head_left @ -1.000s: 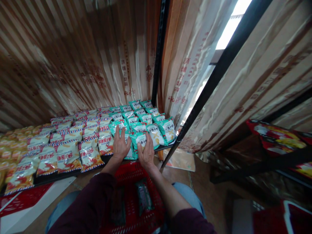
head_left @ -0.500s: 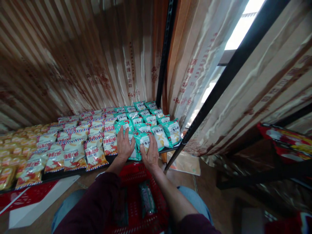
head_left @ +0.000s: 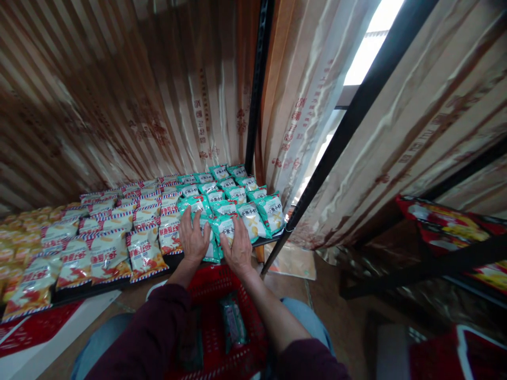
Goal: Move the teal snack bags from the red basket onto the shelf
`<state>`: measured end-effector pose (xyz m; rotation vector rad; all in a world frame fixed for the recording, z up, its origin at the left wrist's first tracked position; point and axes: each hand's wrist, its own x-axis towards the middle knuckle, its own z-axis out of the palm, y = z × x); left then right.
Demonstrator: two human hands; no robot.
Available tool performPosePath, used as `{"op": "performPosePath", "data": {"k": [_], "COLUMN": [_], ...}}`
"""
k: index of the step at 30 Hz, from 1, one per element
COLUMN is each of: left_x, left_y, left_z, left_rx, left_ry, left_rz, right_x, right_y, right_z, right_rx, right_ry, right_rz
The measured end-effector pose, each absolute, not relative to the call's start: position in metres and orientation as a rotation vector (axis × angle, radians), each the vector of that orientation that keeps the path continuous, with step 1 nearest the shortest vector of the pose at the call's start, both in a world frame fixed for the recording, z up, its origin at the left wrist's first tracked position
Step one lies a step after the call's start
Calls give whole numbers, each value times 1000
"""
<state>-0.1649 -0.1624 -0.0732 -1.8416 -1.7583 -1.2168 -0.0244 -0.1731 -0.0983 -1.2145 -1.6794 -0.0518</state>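
My left hand (head_left: 194, 236) lies over the front-left green snack bags, its fingers stretched and apart, partly covering a bag (head_left: 209, 247) beneath. Beside it, my right hand (head_left: 238, 247) rests on a green and white snack bag (head_left: 227, 226) at the front of the rows, thumb on one side and fingers laid along the other. Neither hand lifts a bag. To the right, two more green snack bags (head_left: 253, 219) lean at the front edge. Under my forearms stands a red basket (head_left: 214, 277), with a green packet (head_left: 234, 322) inside.
White and red snack bags (head_left: 109, 255) fill the shelf to the left, with yellow packs (head_left: 24, 240) beyond. A black post (head_left: 317, 179) rises at the shelf's right corner. Printed curtains (head_left: 158, 105) hang behind. Red and yellow packages (head_left: 447, 224) lie on a rack at right.
The view has shifted slightly, so the shelf and post appear farther left. Both hands stay on the same green snack bags, with little visible movement.
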Motion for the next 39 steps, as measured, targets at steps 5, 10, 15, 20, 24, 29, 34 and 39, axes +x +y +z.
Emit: {"op": "performPosePath", "data": {"k": [5, 10, 15, 20, 24, 29, 34, 39], "left_x": [-165, -161, -157, -155, -155, -157, -160, -159], "left_y": [-162, -181, -209, -212, -207, -211, -213, -213], "left_z": [-70, -71, -88, -105, -112, -115, -118, -118], "left_rx": [-1866, -1858, -2007, -2047, -2035, -2039, -2014, -2009], "left_ry": [-1754, -1705, -1602, -1670, -1691, -1658, -1632, -1621], "left_rz": [-1172, -1167, -1060, -990, -1026, -1080, -1079, -1088], "right_x": [-25, -26, -24, -22, -23, -24, -25, -26], "right_y": [-170, -170, -172, -169, -169, -172, -170, -168], "right_z": [-100, -101, -94, -95, -99, -100, -98, -96], "right_rx": [-1214, -1188, -1229, -1268, -1284, -1251, -1191, -1178], "right_ry": [-1671, -1665, -1650, -1689, -1718, -1751, -1741, -1758], "right_rz": [-59, -65, -83, -139, -173, -128, -99, -50]}}
